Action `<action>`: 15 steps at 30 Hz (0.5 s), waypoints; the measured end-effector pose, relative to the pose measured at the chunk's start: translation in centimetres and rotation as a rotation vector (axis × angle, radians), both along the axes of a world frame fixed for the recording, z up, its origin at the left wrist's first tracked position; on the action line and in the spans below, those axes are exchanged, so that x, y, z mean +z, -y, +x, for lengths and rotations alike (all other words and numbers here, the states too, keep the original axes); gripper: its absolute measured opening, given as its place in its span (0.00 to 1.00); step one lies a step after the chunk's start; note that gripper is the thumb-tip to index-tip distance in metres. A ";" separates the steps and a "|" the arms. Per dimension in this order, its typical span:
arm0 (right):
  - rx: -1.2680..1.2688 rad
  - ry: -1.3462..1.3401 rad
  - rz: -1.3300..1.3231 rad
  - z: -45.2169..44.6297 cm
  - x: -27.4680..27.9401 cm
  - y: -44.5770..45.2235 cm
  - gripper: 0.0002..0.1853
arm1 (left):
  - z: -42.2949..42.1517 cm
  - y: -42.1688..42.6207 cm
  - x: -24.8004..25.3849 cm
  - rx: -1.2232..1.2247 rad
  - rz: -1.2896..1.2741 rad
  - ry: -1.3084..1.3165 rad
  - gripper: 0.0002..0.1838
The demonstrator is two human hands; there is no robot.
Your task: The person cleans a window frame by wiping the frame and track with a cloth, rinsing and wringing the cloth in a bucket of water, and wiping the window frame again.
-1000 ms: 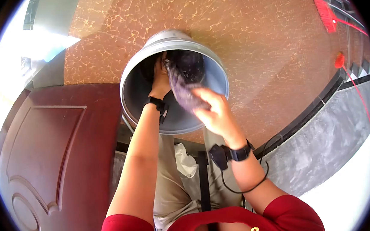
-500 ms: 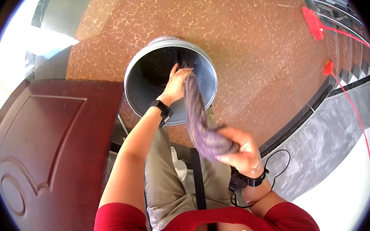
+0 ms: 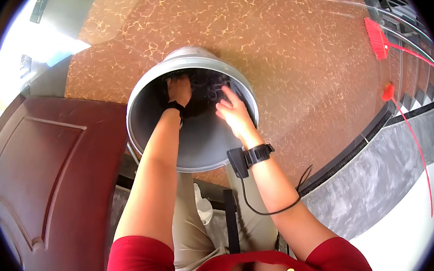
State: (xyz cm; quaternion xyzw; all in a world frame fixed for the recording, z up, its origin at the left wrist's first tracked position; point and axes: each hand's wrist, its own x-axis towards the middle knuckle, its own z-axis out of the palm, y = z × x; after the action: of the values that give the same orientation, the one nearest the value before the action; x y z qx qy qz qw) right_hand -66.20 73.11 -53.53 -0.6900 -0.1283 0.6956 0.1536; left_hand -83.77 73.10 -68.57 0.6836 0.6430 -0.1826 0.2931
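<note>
A large grey bucket (image 3: 188, 63) stands tilted towards me, its wide mouth facing up at me. Deep inside, my left hand (image 3: 178, 90) reaches down near the far wall; its fingers are lost in shadow, so whether they hold anything is hidden. Just inside the right part of the mouth, my right hand (image 3: 234, 115) is open with fingers apart and nothing in them. Between the two hands, in the dark interior, lies a dim, swirled grey-purple shape too blurred to make out. Each wrist wears a black strap, the right one with a box and cable (image 3: 301, 192).
Brown patterned floor (image 3: 293, 80) surrounds the bucket. To the left is a dark red panelled door (image 3: 43, 168). A red broom (image 3: 377, 38) and a second red-headed, long-handled tool (image 3: 388, 92) lie at the right, near metal railings and steps.
The twisted purple-grey cloth has left my right hand and no longer stretches over the rim. My right hand has moved forward to the bucket and opened; my left hand has gone deeper inside.
</note>
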 end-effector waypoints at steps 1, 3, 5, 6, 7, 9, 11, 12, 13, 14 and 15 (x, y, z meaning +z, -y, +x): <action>-0.017 -0.071 -0.057 0.1 0.5 0.1 0.35 | 0.1 0.3 -0.4 -0.044 -0.049 0.009 0.11; -0.068 -0.149 -0.074 0.3 1.0 0.8 0.28 | 0.4 -0.1 -1.2 -0.037 -0.174 -0.090 0.12; -0.213 -0.290 -0.164 0.4 1.5 0.9 0.21 | 0.6 0.2 -0.5 0.078 -0.046 -0.106 0.13; -0.280 -0.321 -0.213 0.6 1.3 1.3 0.18 | 0.9 -0.2 1.1 0.064 -0.006 -0.128 0.12; -0.285 -0.331 -0.207 0.8 1.3 1.5 0.18 | 1.1 -0.6 3.7 0.051 0.034 -0.155 0.12; -0.399 -0.388 -0.221 0.9 1.3 1.8 0.21 | 0.0 -0.6 9.2 0.241 0.127 0.197 0.19; -0.373 -0.417 -0.206 0.7 0.5 1.9 0.29 | -1.2 0.4 13.0 0.351 0.245 0.464 0.18; -0.409 -0.391 -0.285 0.4 0.6 1.6 0.35 | -1.8 0.6 15.7 0.385 0.187 0.567 0.18; -0.445 -0.364 -0.364 0.2 0.9 1.1 0.41 | -2.3 0.4 18.7 0.418 0.127 0.671 0.19; -0.449 -0.382 -0.396 0.0 1.3 0.5 0.51 | -2.7 0.0 21.8 0.409 0.074 0.727 0.18; -0.465 -0.340 -0.443 -0.5 2.1 -0.4 0.55 | -3.0 -0.2 24.3 0.465 -0.024 0.799 0.18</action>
State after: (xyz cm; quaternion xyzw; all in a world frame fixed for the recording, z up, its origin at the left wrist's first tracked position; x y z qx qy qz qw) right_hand -66.71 73.51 -51.44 -0.5915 0.2133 0.7579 0.1739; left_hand -86.82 73.26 -44.23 0.5345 0.6137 0.1585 0.5591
